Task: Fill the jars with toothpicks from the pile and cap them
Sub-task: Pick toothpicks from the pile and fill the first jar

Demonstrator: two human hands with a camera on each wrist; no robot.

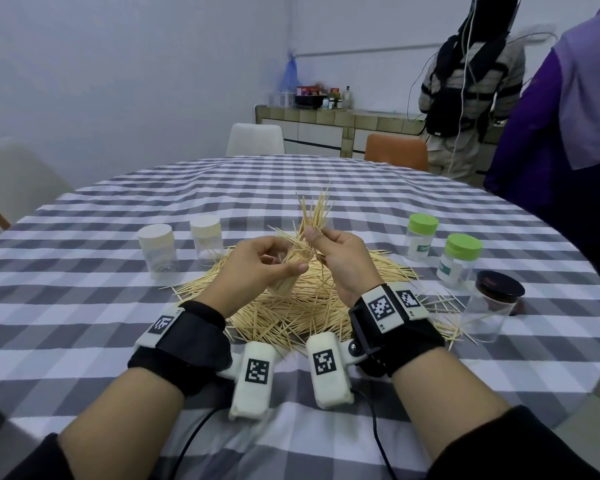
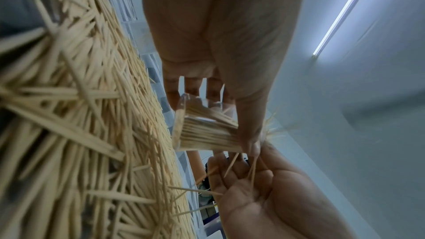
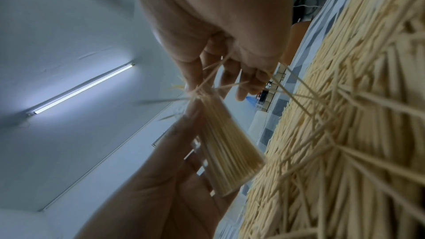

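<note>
Over the big toothpick pile [image 1: 291,313] my left hand [image 1: 274,266] grips a small clear jar [image 1: 286,278], uncapped, tilted and packed with toothpicks. My right hand [image 1: 317,239] pinches a bunch of toothpicks [image 1: 314,213] at the jar's mouth, their tips splaying upward. The left wrist view shows the jar [image 2: 207,132] between thumb and fingers, with the right palm [image 2: 264,192] just beyond. In the right wrist view the bunch [image 3: 202,90] is pinched above the jar [image 3: 232,154], beside the pile [image 3: 345,134].
Two white-capped jars [image 1: 156,245] [image 1: 207,239] stand left of the pile. Two green-capped jars [image 1: 421,237] [image 1: 459,261] and a dark-capped jar [image 1: 496,306] stand on the right. The round table has a checked cloth [image 1: 84,306]. Chairs and two people are beyond it.
</note>
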